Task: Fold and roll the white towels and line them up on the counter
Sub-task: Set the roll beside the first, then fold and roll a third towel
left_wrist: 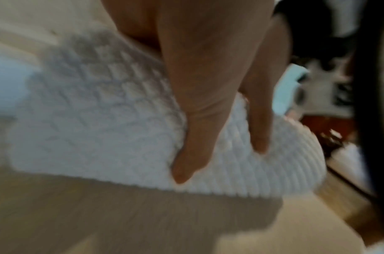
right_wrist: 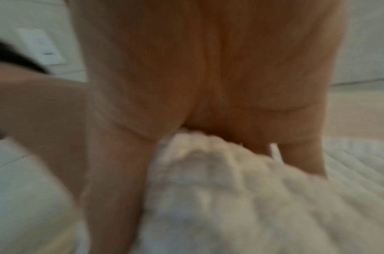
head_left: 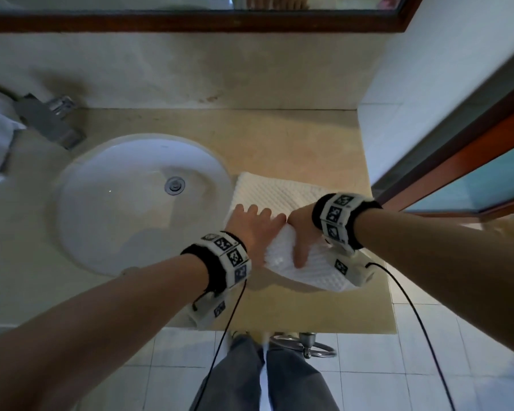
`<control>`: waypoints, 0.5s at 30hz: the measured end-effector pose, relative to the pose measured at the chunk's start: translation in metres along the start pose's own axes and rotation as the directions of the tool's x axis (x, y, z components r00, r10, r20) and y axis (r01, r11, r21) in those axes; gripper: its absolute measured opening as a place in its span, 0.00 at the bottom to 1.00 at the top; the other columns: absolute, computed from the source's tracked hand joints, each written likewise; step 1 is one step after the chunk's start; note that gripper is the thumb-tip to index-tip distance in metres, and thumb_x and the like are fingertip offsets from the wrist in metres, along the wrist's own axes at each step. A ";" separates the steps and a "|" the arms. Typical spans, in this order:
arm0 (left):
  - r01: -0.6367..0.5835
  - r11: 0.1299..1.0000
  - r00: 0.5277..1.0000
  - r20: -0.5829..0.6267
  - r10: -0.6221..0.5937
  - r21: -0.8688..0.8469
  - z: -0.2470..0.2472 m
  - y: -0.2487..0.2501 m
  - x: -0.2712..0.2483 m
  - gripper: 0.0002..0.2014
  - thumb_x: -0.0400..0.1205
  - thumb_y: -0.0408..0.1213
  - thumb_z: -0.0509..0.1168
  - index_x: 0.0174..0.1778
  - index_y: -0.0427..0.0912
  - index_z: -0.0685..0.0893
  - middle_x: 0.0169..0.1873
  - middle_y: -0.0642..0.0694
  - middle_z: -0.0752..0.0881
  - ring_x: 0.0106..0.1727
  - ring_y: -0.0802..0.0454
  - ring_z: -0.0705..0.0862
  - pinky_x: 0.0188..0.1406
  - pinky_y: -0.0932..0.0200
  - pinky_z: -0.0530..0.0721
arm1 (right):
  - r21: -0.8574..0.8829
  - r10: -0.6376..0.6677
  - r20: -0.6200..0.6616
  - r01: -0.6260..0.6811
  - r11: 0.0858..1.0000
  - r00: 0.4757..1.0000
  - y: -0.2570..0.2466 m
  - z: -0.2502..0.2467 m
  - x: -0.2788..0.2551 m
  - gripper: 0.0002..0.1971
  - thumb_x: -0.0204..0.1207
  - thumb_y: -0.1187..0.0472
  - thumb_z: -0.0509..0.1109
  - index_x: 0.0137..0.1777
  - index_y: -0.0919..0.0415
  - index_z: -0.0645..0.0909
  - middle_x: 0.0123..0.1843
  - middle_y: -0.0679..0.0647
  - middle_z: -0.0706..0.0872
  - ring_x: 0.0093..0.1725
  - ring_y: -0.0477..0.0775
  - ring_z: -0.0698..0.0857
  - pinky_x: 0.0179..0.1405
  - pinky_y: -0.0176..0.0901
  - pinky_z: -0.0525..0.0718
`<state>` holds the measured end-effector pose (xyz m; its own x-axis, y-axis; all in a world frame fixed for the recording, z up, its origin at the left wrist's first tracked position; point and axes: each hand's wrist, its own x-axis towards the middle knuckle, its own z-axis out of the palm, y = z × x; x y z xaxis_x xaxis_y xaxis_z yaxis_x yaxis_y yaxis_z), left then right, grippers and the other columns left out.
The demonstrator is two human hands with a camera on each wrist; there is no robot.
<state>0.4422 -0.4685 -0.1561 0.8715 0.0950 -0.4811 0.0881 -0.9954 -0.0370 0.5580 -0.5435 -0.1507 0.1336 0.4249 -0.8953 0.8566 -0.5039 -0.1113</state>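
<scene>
Beige stone counter [head_left: 294, 137] spans the frame centre, a round white sink [head_left: 107, 209] set in its left part; faucet [head_left: 46, 120] at upper left; wood-framed mirror [head_left: 190, 22] along the top; white floor tiles [head_left: 398, 366] below; white towel [head_left: 282, 194] lies at centre right, its near end rolled; left hand [head_left: 254, 229] and right hand [head_left: 300, 232] both grasp the roll, fingers curled over it.
</scene>
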 end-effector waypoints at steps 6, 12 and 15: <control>0.016 0.944 0.961 0.266 0.077 -0.330 -0.024 -0.032 0.040 0.36 0.63 0.47 0.83 0.66 0.48 0.76 0.51 0.50 0.83 0.50 0.49 0.83 0.45 0.59 0.77 | -0.047 0.012 -0.427 -0.035 0.998 0.904 -0.001 0.030 -0.025 0.60 0.52 0.33 0.80 0.80 0.53 0.53 0.67 0.54 0.74 0.63 0.62 0.78 0.53 0.54 0.81; -0.013 0.944 0.979 0.189 0.080 -0.330 -0.019 -0.031 0.036 0.49 0.52 0.61 0.82 0.67 0.48 0.70 0.55 0.53 0.82 0.52 0.50 0.82 0.50 0.53 0.80 | 0.033 -0.018 -0.363 0.032 0.999 0.932 0.006 0.011 -0.015 0.43 0.61 0.47 0.80 0.74 0.54 0.65 0.57 0.54 0.81 0.54 0.61 0.83 0.43 0.47 0.78; -0.027 0.999 0.998 0.051 0.026 0.034 -0.009 -0.025 0.020 0.63 0.53 0.68 0.76 0.79 0.50 0.52 0.69 0.49 0.70 0.67 0.45 0.73 0.65 0.44 0.74 | 0.195 -0.030 -0.177 0.065 0.979 0.984 0.018 -0.013 -0.010 0.35 0.63 0.56 0.84 0.69 0.61 0.76 0.61 0.59 0.82 0.61 0.62 0.83 0.49 0.46 0.77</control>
<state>0.4614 -0.4421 -0.1572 0.8476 0.0689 -0.5261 0.0476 -0.9974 -0.0539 0.5788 -0.5467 -0.1382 0.1936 0.5664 -0.8011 0.7497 -0.6121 -0.2517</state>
